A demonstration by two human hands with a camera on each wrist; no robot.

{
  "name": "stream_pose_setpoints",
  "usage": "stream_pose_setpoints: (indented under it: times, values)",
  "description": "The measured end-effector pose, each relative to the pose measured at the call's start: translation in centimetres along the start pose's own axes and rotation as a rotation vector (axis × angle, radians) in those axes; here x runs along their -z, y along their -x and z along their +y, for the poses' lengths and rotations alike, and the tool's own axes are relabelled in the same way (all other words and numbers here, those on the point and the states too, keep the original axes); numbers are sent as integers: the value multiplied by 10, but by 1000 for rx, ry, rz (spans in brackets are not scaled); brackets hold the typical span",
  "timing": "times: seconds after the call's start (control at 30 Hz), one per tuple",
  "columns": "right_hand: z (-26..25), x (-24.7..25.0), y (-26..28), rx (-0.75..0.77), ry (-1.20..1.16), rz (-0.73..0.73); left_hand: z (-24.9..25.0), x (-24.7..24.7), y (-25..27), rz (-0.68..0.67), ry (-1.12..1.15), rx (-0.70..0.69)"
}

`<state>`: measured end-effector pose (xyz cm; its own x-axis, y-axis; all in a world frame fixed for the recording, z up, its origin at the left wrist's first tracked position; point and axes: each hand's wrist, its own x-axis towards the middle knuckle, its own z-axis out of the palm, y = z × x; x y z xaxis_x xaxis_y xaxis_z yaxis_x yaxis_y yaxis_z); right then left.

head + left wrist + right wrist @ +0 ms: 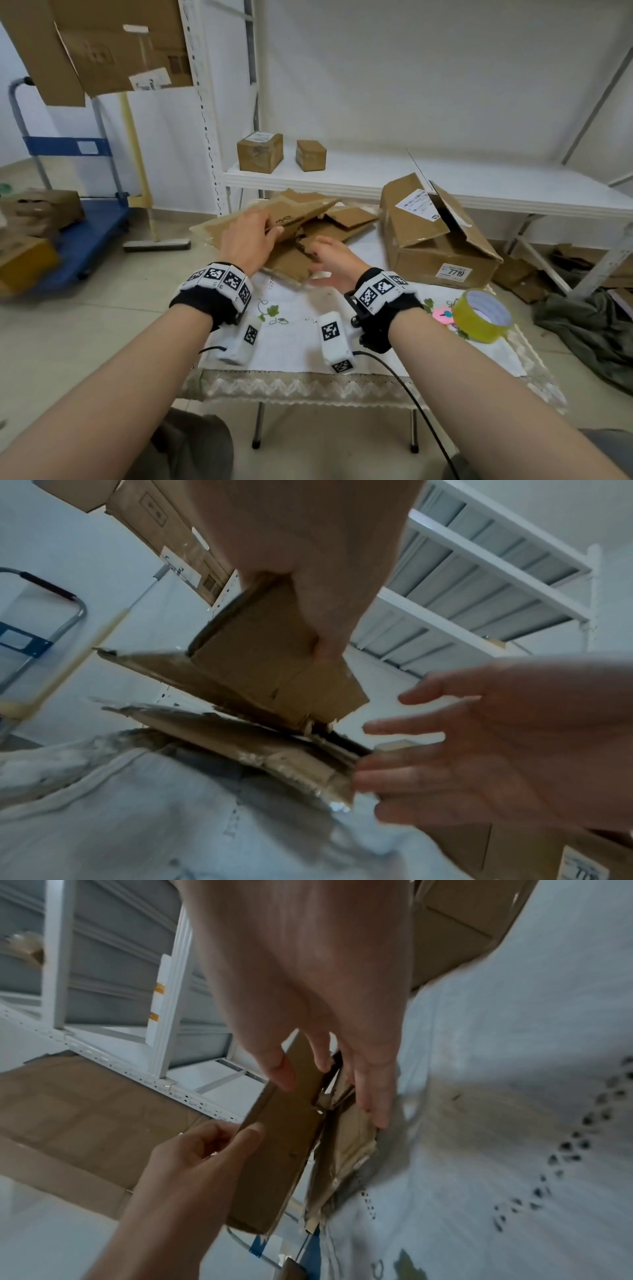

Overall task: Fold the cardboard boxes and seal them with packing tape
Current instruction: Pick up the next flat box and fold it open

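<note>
A flattened cardboard box [305, 209] is tilted up off a pile of flat cardboard [291, 265] on the cloth-covered table [301, 329]. My left hand [270, 228] pinches its near edge, thumb on top. In the left wrist view my left hand [325, 642] holds that flattened box [253, 653] above the pile [274, 753]. My right hand [318, 260] has straight, spread fingers touching the pile's right edge and grips nothing; the right wrist view shows the right hand [342, 1085] against the flattened box [284, 1139]. A roll of yellowish packing tape [481, 320] stands at the table's right.
A large open box [442, 246] with label 7719 sits at the table's back right. Two small sealed boxes [260, 152] [310, 156] stand on the white shelf [479, 185] behind. On the left are a blue trolley [85, 236] and a broom [156, 244]; dark cloth [589, 329] lies on the right.
</note>
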<state>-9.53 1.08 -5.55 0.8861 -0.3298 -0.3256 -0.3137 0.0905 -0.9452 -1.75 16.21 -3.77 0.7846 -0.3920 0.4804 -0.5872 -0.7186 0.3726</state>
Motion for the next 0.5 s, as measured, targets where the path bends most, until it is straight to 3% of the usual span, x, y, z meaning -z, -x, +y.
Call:
stream_pose_setpoints:
  times: [0.13, 0.27, 0.5]
  values:
    - [5, 0, 7, -55, 115, -77, 3, 2, -4, -165, 109, 194]
    - [10, 9, 13, -44, 155, -121, 8, 10, -6, 43, 134, 144]
    - [0, 25, 16, -12, -67, -1, 31, 30, -19, 392, 200, -40]
